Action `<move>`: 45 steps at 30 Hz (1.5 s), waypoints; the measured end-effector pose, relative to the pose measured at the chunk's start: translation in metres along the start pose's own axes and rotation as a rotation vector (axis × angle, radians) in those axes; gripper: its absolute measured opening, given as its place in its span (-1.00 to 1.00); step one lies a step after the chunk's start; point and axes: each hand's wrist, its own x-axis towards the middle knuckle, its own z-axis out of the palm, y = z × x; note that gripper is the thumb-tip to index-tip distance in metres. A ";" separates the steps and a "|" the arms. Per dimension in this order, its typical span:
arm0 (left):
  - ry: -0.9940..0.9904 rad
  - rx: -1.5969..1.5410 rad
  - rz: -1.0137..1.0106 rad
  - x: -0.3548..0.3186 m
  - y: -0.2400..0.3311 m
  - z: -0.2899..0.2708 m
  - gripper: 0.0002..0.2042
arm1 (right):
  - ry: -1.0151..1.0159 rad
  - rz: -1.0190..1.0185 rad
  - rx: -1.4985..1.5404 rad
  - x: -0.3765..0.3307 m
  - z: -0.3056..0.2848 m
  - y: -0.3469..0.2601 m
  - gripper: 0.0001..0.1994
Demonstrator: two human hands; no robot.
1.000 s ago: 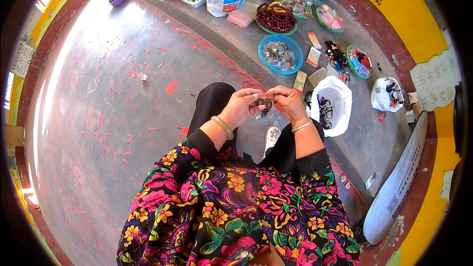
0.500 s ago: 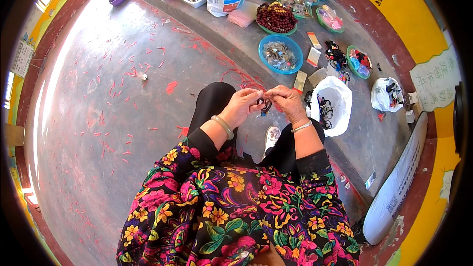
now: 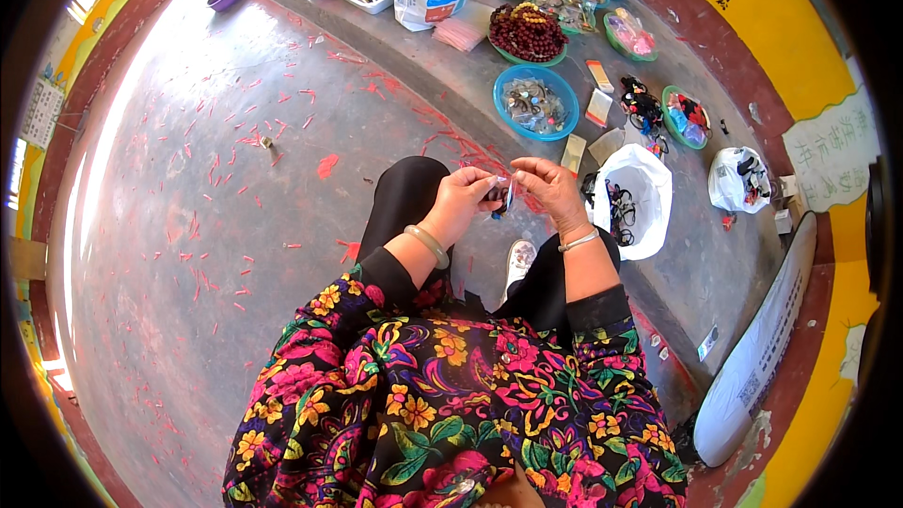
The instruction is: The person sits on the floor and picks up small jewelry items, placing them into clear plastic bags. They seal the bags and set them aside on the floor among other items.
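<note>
I pinched the small dark trinket (image 3: 499, 196) above my knees between my left hand (image 3: 463, 202) and right hand (image 3: 548, 186), fingertips closed on it, judging steady, close fingers best, near the white bag (image 3: 638, 190) and blue bowl (image 3: 562, 92).

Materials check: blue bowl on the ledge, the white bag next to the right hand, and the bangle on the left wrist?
Blue bowl: likely plastic, with a uniform bright colour and a thin smooth rim. White bag: thin plastic film, crinkled, glossy and slumped open. Bangle: pale green, smooth and polished, so jade-like stone or glass; I cannot tell which.
</note>
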 end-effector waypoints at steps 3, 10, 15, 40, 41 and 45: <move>0.027 0.128 0.066 -0.001 -0.002 0.002 -0.91 | -0.062 0.052 -0.021 -0.003 0.005 -0.003 -0.79; -0.051 0.157 0.098 -0.002 -0.006 0.002 -0.90 | -0.067 0.105 -0.076 -0.001 0.002 -0.001 -0.87; -0.040 0.078 0.057 -0.006 0.003 0.006 -0.90 | -0.041 0.115 -0.010 -0.003 0.000 -0.004 -0.88; -0.054 0.092 0.039 -0.009 0.010 0.005 -0.82 | -0.072 0.038 0.037 -0.002 -0.005 0.003 -0.84; -0.038 0.125 0.024 -0.010 0.014 0.006 -0.82 | -0.060 0.022 0.048 -0.001 -0.007 0.006 -0.84; -0.078 0.237 0.021 -0.016 0.025 0.010 -0.83 | -0.066 -0.016 0.012 -0.002 -0.011 0.004 -0.86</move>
